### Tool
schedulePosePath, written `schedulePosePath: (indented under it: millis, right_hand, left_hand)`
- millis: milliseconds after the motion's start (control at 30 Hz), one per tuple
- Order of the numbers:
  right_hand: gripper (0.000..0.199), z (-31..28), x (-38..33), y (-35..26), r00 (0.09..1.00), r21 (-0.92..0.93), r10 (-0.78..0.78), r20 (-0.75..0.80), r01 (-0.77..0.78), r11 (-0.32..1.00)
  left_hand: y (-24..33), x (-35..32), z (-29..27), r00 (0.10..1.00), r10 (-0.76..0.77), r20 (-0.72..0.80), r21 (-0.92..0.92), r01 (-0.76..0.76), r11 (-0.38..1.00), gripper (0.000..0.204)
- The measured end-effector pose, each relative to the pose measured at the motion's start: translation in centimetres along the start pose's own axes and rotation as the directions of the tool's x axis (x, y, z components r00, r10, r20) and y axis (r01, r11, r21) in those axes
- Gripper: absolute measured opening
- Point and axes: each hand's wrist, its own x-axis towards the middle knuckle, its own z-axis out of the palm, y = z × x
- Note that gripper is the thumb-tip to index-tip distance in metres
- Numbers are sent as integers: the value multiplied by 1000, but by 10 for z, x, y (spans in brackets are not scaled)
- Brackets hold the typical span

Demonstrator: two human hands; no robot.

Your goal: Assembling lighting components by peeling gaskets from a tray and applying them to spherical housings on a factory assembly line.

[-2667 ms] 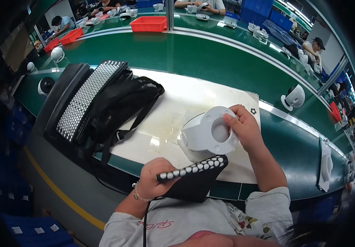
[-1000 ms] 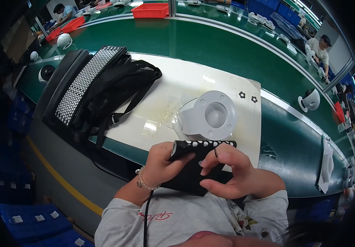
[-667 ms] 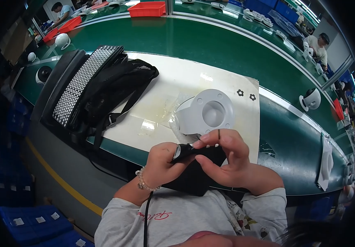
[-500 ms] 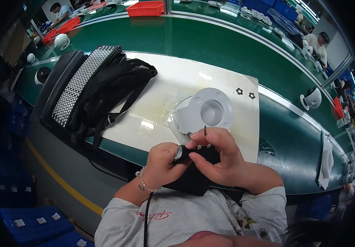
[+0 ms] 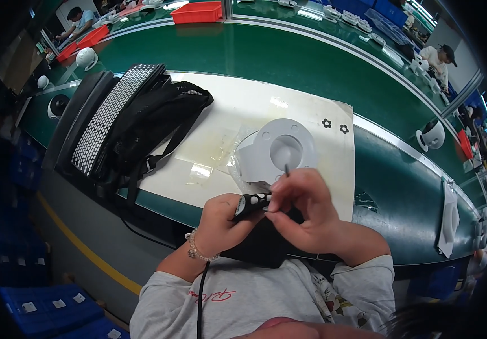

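Near my body, my left hand (image 5: 221,221) grips a black strip with white round spots (image 5: 253,199), its thumb lying along the near end. My right hand (image 5: 308,212) is at the strip's far end, thumb and index finger pinched together. What they pinch, if anything, is too small to make out. A thin dark mark shows by the raised finger. Just beyond my hands, a white plastic housing (image 5: 249,161) with a round recess lies on clear plastic film. The black cable (image 5: 201,294) hangs down in front of my shirt.
A pale board (image 5: 333,152) covers part of the green bench, with two dark flower-shaped pieces (image 5: 326,123) on it. A black mesh bag (image 5: 158,118) lies at left. White round devices (image 5: 431,135) stand around. Red bins (image 5: 197,12) and co-workers (image 5: 438,62) are beyond.
My right hand's fingers have drawn together into a pinch and pulled back slightly, so more of the spotted strip shows. My left hand has stayed in place, holding it.
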Motion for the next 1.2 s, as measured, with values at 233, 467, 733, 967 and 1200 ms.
schedulePosePath:
  millis: [233, 467, 733, 967, 1200]
  right_hand:
    - [74, -32, 19, 18, 956, 40, -20, -293, 33, 999]
    - [73, -54, 44, 33, 905, 185, 155, -396, -87, 979]
    - [67, -61, 45, 30, 925, 166, 313, -216, -281, 945]
    - [64, -58, 32, 9, 965, -342, 138, -223, -210, 916]
    - [43, -48, 28, -8, 997, -624, -19, -70, -29, 781]
  left_hand:
    - [-2, -1, -4, 982, 188, 11, 83, -188, 979, 18]
    - [-10, 12, 3, 936, 352, -13, 127, -348, 929, 18]
    - [-25, 6, 8, 936, 351, 16, 184, -348, 919, 19]
    - [-29, 8, 6, 877, 478, 36, 159, -478, 864, 22]
    - [-32, 7, 5, 883, 463, 78, 157, -470, 869, 22]
